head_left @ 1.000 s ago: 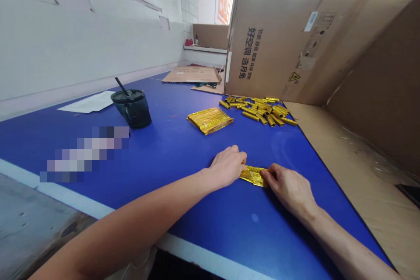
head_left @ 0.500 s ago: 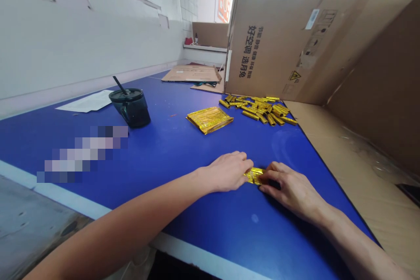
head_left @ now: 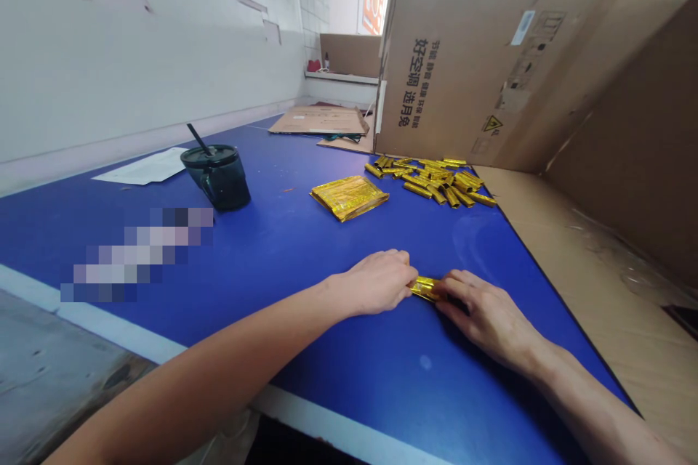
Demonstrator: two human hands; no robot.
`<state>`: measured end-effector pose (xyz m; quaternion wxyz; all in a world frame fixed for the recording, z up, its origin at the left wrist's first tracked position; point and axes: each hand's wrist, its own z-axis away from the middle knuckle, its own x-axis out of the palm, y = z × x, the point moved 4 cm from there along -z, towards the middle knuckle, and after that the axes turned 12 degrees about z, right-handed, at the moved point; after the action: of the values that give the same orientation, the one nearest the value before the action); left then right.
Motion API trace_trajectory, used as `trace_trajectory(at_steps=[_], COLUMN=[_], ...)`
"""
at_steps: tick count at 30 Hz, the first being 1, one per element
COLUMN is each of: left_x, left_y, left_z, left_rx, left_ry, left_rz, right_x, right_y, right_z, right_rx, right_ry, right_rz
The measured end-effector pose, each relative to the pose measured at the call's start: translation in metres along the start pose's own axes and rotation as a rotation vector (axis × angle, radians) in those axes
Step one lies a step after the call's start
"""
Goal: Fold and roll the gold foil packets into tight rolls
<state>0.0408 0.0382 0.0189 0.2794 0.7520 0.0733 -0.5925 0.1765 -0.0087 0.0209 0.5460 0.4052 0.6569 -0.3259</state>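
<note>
A shiny gold foil strip (head_left: 424,288) lies low on the blue tabletop, its two ends gripped between my hands. My left hand (head_left: 384,280) is closed, fingertips pinching the left end. At the right end, the thumb and fingers of my right hand (head_left: 483,312) are closed on it too. The strip looks narrow and partly folded; its ends are hidden under my fingers. Beyond my hands sits a flat stack of gold foil sheets (head_left: 349,197). Farther back to the right is a loose pile of rolled gold foil tubes (head_left: 436,180).
A dark lidded mug (head_left: 223,178) with a straw stands at the left, near a white paper (head_left: 142,166). A large cardboard box (head_left: 463,73) rises behind the pile, with flat cardboard (head_left: 319,120) beside it. A blurred patch covers something at the left. The wall borders the table.
The gold foil strip looks narrower between my fingers, its near edge turned up further. Both hands have barely moved.
</note>
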Motion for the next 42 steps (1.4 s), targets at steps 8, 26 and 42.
trace_trajectory(at_steps=[8, 26, 42], left_x=[0.001, 0.005, 0.008], left_y=[-0.002, -0.004, -0.004], left_z=[0.0, -0.005, -0.004], left_rx=[-0.032, -0.166, -0.089], left_ry=[0.009, 0.11, 0.025], left_rz=[0.0, -0.036, -0.003], right_x=[0.003, 0.011, 0.016], right_y=[-0.001, 0.014, 0.019], right_z=[-0.002, -0.022, -0.015], right_rx=[-0.014, 0.154, 0.238], right_ry=[0.002, -0.093, -0.052], right_rz=[-0.025, -0.148, -0.05])
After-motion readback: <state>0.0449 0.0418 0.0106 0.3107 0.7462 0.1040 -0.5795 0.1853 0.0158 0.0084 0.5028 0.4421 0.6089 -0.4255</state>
